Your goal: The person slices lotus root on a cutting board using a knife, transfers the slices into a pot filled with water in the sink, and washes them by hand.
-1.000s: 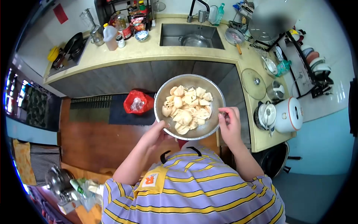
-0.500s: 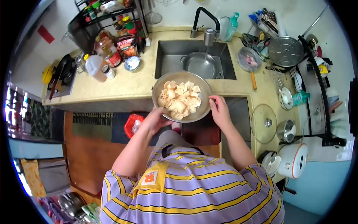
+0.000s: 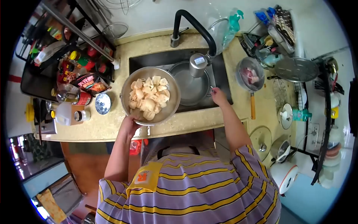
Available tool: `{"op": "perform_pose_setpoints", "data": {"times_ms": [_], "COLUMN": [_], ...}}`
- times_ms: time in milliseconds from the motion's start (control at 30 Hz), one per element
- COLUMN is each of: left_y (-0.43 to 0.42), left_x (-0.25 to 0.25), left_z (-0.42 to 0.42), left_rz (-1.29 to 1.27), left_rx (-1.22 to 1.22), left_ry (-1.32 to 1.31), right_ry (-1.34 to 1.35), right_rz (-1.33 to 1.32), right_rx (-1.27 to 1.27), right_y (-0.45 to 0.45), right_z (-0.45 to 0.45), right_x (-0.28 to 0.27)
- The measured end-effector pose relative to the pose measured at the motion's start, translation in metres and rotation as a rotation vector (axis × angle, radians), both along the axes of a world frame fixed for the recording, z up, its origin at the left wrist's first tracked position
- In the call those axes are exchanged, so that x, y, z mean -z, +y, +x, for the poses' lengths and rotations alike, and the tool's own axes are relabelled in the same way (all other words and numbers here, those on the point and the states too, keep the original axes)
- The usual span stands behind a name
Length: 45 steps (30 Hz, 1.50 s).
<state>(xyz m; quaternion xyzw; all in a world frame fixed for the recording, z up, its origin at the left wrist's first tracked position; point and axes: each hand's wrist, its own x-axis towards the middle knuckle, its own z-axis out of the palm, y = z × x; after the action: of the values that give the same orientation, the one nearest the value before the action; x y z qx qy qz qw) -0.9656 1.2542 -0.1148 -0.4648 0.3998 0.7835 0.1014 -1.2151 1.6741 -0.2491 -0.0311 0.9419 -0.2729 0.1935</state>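
Observation:
A metal bowl point(image 3: 173, 95) with several pale sliced pieces point(image 3: 149, 97) in it is over the counter and the left edge of the sink. My left hand point(image 3: 131, 125) grips its near rim from below. In the sink point(image 3: 223, 84) sits a metal pan point(image 3: 192, 87) with two side handles, partly behind the bowl and under the faucet point(image 3: 198, 61). My right hand point(image 3: 219, 96) is at the pan's right handle, fingers closed on it.
A patterned small bowl point(image 3: 103, 103), a jar point(image 3: 82, 115) and a plastic jug point(image 3: 64, 113) stand left, below a rack of bottles. To the right are a strainer with meat point(image 3: 250, 74), a glass lid point(image 3: 262, 147) and a rice cooker point(image 3: 285, 175).
The view has moved closer to the counter. My left hand has carried the bowl left, over the counter. My right hand has let go of the bowl and reached to the pan handle.

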Motion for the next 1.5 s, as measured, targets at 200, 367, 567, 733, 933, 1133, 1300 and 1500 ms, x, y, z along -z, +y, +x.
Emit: {"op": "perform_pose_setpoints", "data": {"times_ms": [200,367,567,733,933,1133,1300,1500], "left_y": [0.038,0.062,0.117,0.14,0.13,0.112,0.093,0.102], "left_x": [0.017,0.077,0.058,0.04,0.036,0.06,0.104,0.062], "left_z": [0.025,0.066,0.088,0.085,0.077,0.123,0.123,0.093], "left_rz": [-0.003,-0.057,-0.107,-0.15,-0.171,-0.121,-0.118,-0.947], "left_rx": [-0.249,-0.3,-0.501,-0.494,-0.455,-0.615,-0.744,-0.834], "left_ry": [-0.06,-0.042,-0.009,0.03,0.035,-0.039,0.066,-0.082], "right_ry": [-0.082,-0.15,-0.17,-0.235,0.115,0.076,0.015,0.077], "right_rz": [0.384,0.44,0.327,0.368,0.457,0.323,0.339,0.279], "right_rx": [-0.172,-0.082,-0.193,-0.223,-0.254,-0.373,-0.369,-0.212], "right_y": [-0.018,-0.033,-0.022,-0.026,-0.039,-0.034,-0.037,-0.037], "right_z": [-0.075,-0.095,-0.115,-0.117,-0.088,-0.088,-0.084,-0.089], "right_x": [0.077,0.101,0.113,0.095,0.047,0.054,0.058,0.05]}}
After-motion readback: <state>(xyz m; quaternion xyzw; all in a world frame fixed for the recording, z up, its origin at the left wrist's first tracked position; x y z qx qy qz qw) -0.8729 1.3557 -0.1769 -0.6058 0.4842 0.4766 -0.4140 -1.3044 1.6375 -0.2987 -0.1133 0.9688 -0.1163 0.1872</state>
